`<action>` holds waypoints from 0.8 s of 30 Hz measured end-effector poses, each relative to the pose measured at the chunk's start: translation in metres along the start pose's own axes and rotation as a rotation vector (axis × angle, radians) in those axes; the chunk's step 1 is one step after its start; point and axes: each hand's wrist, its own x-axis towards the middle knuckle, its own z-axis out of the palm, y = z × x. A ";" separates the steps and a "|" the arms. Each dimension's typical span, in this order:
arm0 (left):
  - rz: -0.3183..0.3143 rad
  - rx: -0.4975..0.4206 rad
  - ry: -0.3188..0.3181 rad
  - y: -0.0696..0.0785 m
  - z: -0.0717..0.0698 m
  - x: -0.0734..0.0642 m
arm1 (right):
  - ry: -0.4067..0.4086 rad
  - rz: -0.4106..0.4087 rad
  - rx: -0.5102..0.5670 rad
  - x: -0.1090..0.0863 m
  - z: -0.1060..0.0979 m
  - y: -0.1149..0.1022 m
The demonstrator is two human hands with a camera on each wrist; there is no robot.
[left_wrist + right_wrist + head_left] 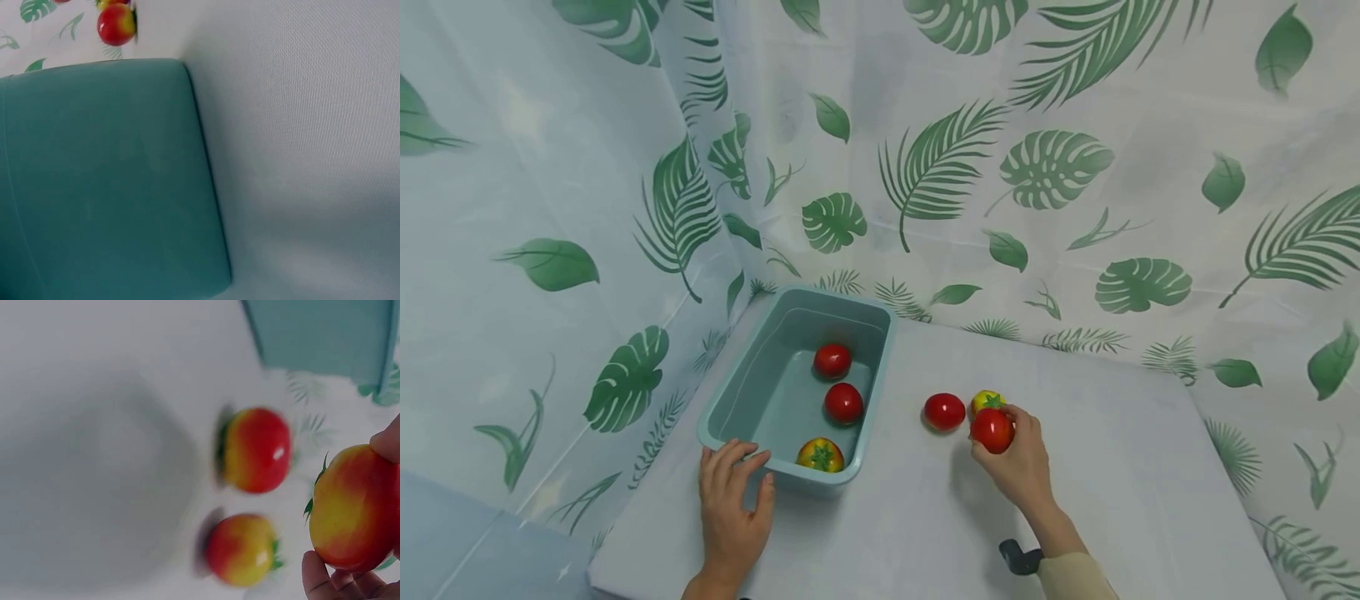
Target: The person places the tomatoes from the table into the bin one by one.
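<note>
My right hand point(1024, 467) grips a red and yellow tomato point(353, 509) between thumb and fingers, held up over the table. Behind it on the table lie a red tomato point(944, 412) and a yellow tomato point(984, 402) with a green star-shaped top, partly covered by the held one in the head view. At the left, my left hand point(733, 508) rests its fingers on the near rim of a blue-green plastic tub point(722, 392). Inside the tub are two red tomatoes point(832, 361) and a yellow-red tomato point(820, 455) by the near wall. The left wrist view shows the tub's outer wall point(119, 175).
A white cloth covers the table point(1112, 467), whose far edge meets a hanging sheet point(940, 275) printed with green leaves. Another sheet point(550, 333) hangs along the left. A small dark strap end point(1019, 557) shows beside the right wrist.
</note>
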 end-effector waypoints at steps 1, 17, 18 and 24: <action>-0.001 0.000 -0.001 0.000 0.000 0.000 | 0.003 -0.024 0.005 0.001 0.000 -0.005; -0.022 0.008 -0.014 0.000 0.000 0.001 | -0.115 -0.270 0.100 0.027 -0.001 -0.094; -0.023 0.009 -0.015 0.000 0.000 0.001 | -0.115 -0.276 0.114 0.029 -0.001 -0.101; -0.014 0.011 -0.006 0.001 0.000 0.002 | -0.136 -0.315 0.184 0.037 0.005 -0.136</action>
